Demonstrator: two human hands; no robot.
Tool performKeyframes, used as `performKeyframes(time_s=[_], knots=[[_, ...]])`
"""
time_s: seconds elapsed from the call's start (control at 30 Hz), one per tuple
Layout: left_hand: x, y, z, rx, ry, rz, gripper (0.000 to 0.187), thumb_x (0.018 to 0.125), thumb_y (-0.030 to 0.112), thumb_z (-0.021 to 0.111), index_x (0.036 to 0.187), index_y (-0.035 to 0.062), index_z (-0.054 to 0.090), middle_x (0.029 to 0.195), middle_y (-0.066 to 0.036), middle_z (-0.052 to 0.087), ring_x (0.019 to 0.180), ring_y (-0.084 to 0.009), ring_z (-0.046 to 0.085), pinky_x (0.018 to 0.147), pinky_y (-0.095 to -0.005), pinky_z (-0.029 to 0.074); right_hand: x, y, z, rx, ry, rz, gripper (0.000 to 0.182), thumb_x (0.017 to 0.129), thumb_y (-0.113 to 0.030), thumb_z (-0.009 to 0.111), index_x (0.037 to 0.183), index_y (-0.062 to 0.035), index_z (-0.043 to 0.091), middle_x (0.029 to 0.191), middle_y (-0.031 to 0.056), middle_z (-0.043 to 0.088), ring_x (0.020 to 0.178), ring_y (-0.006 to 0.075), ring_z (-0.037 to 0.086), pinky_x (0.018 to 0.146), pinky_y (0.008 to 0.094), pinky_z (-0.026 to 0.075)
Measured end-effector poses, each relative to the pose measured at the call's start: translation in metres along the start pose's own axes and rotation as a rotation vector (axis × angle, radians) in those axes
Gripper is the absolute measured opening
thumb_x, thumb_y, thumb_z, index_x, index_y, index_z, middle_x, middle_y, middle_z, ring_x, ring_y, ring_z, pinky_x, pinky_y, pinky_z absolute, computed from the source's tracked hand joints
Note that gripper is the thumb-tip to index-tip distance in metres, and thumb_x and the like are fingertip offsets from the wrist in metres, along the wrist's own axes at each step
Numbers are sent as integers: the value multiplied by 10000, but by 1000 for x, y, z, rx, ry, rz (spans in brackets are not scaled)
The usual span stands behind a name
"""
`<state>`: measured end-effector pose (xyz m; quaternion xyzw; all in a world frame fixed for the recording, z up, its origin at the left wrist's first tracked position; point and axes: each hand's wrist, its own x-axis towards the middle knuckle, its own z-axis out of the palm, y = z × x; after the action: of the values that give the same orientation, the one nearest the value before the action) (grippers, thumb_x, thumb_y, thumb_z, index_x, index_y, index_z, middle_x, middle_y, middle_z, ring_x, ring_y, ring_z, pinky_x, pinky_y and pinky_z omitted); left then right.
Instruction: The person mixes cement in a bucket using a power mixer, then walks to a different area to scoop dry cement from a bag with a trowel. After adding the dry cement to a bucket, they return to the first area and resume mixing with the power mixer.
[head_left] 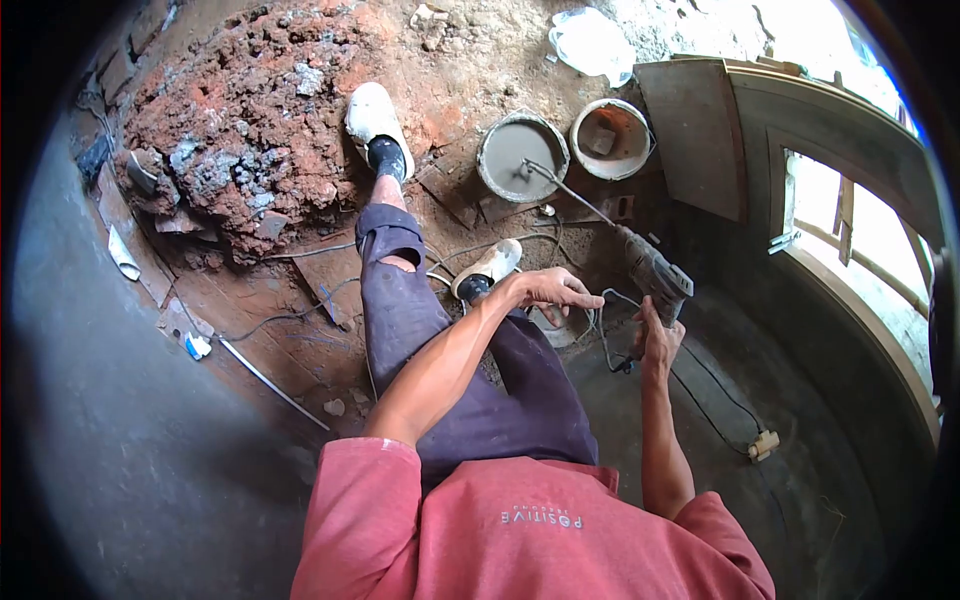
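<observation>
My right hand [657, 342] is wrapped round the handle of a drill [655, 275] with a long mixing rod [578, 197]. The rod's end rests in the wet grey mix in a round bucket [485, 178]. To the left of the drill, my left hand [555, 290] is held palm down, its fingertips closed on a looped grey cable [606, 345]; the lower fingers are partly hidden. A black plug or connector [625, 367] hangs below the drill handle.
Beside the mixing bucket stands a second bucket [645, 150]. Rubble [250, 130] is heaped at upper left. Cables cross the ground near my feet. A board [693, 135] leans by a window frame [850, 290] at right. A socket block [763, 446] lies on the grey floor.
</observation>
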<state>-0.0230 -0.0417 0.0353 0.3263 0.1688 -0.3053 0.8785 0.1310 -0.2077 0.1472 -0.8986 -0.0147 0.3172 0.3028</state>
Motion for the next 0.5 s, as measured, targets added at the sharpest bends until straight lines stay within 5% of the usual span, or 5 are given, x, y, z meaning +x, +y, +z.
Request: performKeyframes(time_s=[0.07, 0.5], knots=[[7, -8, 0, -52, -27, 29, 711, 769, 582, 750, 1176, 9, 642, 817, 4, 517, 695, -64, 534, 560, -223, 543, -1, 15, 0, 153, 44, 47, 318, 840, -322, 757, 725, -51, 636, 597, 16, 578, 419, 95, 482, 386, 244, 338], [12, -37, 8, 9, -71, -127, 557, 827, 481, 740, 1124, 21, 635, 785, 7, 519, 707, -69, 550, 599, -232, 566, -13, 66, -33, 305, 63, 194, 254, 848, -287, 751, 822, -63, 635, 657, 32, 602, 436, 99, 492, 388, 239, 356]])
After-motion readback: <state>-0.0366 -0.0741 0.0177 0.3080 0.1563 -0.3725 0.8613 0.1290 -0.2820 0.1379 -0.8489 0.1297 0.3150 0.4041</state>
